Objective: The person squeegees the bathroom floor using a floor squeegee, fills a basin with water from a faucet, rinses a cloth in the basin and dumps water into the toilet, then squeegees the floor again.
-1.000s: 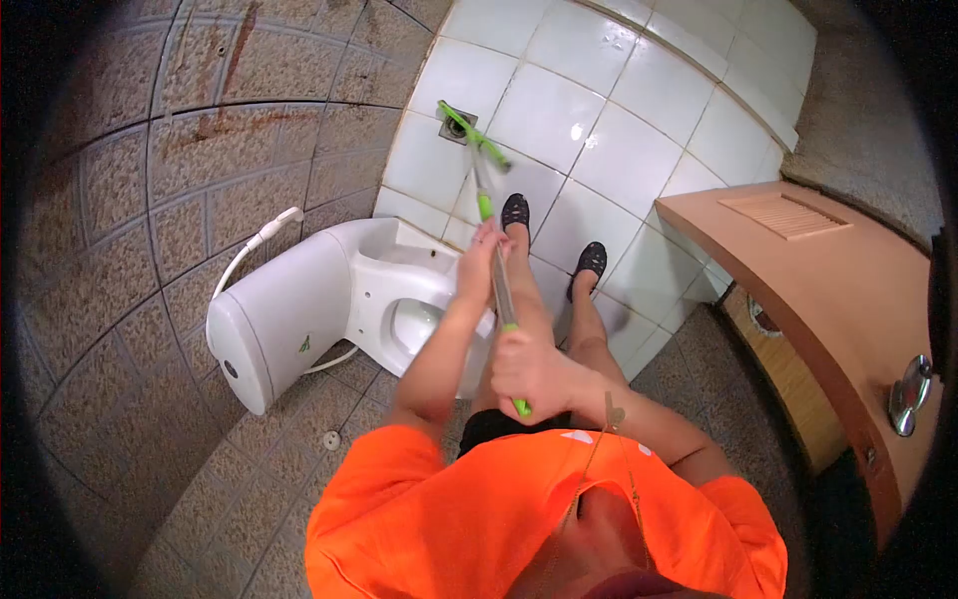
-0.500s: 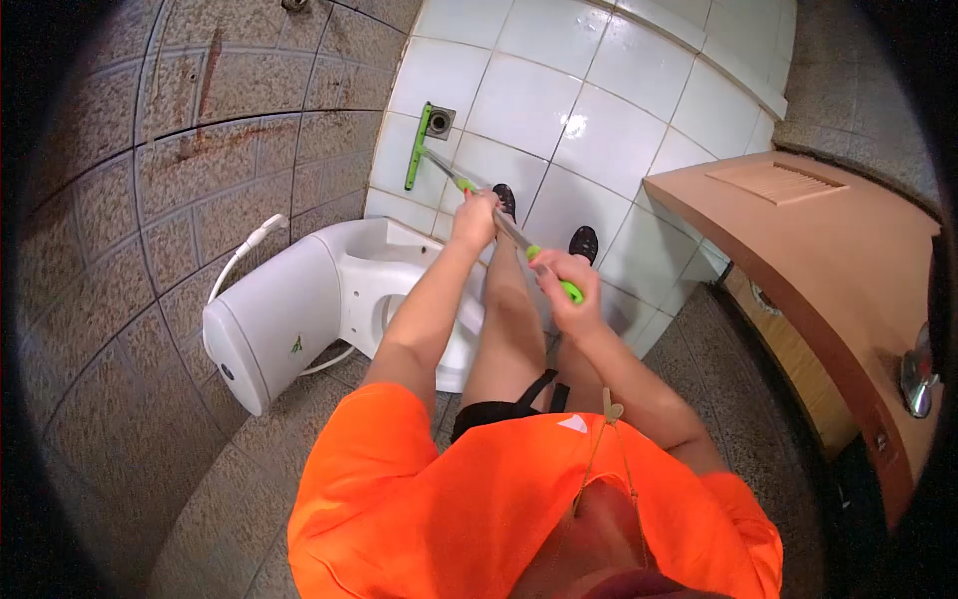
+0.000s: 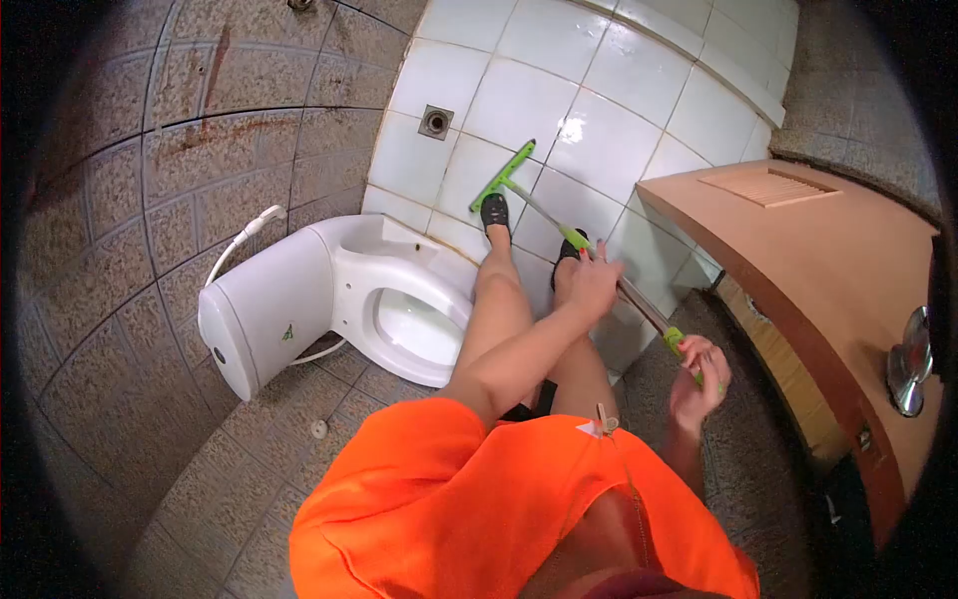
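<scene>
A floor squeegee with a green head and a metal pole slants across in front of me. Its head rests on the white floor tiles, just ahead of the dark shoe on my left foot. Midway along the pole, my left hand is closed around it near a green collar. My right hand grips the green handle end, lower and to the right. To the left of my legs stands a white toilet with its bowl uncovered.
A square floor drain lies near the left wall. On the right, a brown door with a metal knob stands ajar. A white hose runs beside the toilet tank. A raised tiled ledge crosses the far side.
The squeegee head has moved from beside the drain to the right and nearer my left shoe. Both hands have swung right with the pole, and the toilet bowl shows more fully.
</scene>
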The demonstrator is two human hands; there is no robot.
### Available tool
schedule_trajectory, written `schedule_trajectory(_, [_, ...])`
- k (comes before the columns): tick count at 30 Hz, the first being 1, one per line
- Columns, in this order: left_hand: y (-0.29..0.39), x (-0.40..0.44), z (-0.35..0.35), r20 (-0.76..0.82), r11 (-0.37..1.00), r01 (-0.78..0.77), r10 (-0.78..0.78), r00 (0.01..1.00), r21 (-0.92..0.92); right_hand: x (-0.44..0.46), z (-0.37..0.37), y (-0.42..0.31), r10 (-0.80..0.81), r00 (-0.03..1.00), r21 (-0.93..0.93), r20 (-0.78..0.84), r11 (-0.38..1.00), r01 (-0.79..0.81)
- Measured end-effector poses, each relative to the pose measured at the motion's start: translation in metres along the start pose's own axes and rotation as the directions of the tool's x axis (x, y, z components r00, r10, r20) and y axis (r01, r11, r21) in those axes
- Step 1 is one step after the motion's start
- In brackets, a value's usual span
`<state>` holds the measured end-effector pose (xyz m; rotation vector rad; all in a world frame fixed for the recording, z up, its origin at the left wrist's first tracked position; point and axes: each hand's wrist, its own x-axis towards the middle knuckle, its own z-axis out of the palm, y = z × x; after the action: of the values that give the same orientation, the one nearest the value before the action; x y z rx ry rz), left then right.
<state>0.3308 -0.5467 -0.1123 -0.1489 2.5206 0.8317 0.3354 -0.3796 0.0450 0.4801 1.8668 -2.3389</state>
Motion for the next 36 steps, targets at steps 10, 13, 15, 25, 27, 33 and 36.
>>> schedule_trajectory(10, [-0.136, 0.043, -0.062, 0.071, 0.983, 0.091, -0.103, 0.992, 0.162, 0.005, 0.116, 0.092, 0.039, 0.995, -0.083, -0.087, 0.996, -0.046])
schedule_trajectory(13, [-0.147, 0.044, -0.077, 0.064, 0.98, 0.134, -0.145, 0.987, 0.149, 0.012, 0.138, 0.09, 0.039, 0.998, -0.074, -0.055, 0.996, -0.043])
schedule_trajectory(15, [-0.159, 0.049, -0.085, 0.027, 0.987, 0.117, -0.121, 0.992, 0.108, 0.013, 0.146, 0.088, 0.125, 0.992, 0.021, -0.016, 0.992, -0.125])
schedule_trajectory(25, [-0.128, 0.071, -0.155, 0.125, 0.983, 0.182, -0.183, 0.975, 0.024, 0.058, 0.168, 0.052, -0.061, 0.957, -0.038, 0.284, 0.996, 0.075])
schedule_trajectory(27, [-0.079, 0.072, -0.153, -0.235, 0.988, -0.124, 0.099, 0.967, -0.093, 0.069, 0.164, -0.015, -0.378, 0.896, -0.167, 0.235, 0.892, 0.42])
schedule_trajectory(33, [0.053, 0.16, -0.139, -0.293, 0.776, -0.464, 0.367, 0.883, -0.426, 0.11, 0.154, -0.078, -0.521, 0.81, -0.112, 0.268, 0.819, 0.563])
schedule_trajectory(36, [0.02, 0.22, -0.117, -0.223, 0.606, -0.397, 0.344, 0.912, -0.689, 0.171, 0.188, -0.029, -0.51, 0.611, -0.321, 0.605, 0.546, 0.774])
